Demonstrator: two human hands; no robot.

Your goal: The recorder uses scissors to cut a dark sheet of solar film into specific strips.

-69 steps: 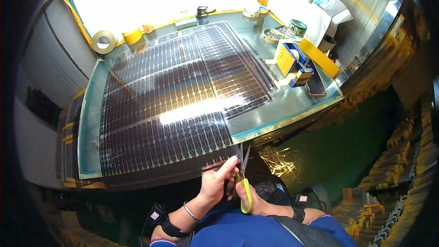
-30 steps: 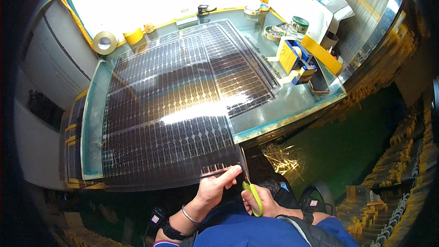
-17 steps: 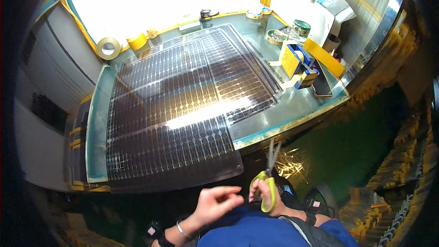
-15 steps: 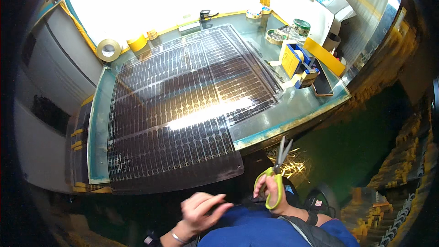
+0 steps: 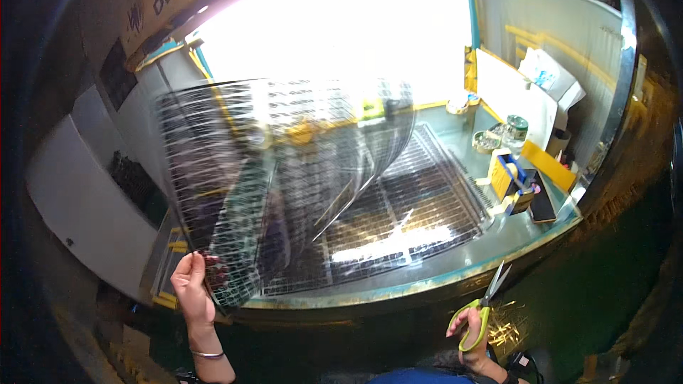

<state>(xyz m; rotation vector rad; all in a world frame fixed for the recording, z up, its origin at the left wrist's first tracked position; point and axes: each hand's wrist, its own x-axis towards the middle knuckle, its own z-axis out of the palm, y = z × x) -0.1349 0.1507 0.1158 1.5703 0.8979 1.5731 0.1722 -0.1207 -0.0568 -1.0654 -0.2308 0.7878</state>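
A flexible see-through sheet (image 5: 206, 142) printed with a dark grid is raised off the table, smeared by motion and curling to the right. My left hand (image 5: 192, 288) pinches its lower left corner between thumb and fingers. Under it, more grid-printed film (image 5: 420, 206) lies flat on the glass-topped table (image 5: 541, 242). Beyond the table's front edge, low on the right, my right hand (image 5: 473, 334) has its fingers through the green handles of a pair of scissors (image 5: 484, 306). The dark blades point up and stand slightly apart.
A blue tape dispenser (image 5: 512, 178), a dark phone (image 5: 542, 199), a shallow round tin (image 5: 486, 141) and a green-lidded jar (image 5: 517, 126) stand on the table's right side. Yellow scraps (image 5: 505, 331) lie below the front edge. Behind is a bright white panel (image 5: 341, 35).
My left hand, free before, has gone left and taken hold of the top sheet's corner. That sheet has come up off the stack. The scissors stay in my right hand; the view has shifted.
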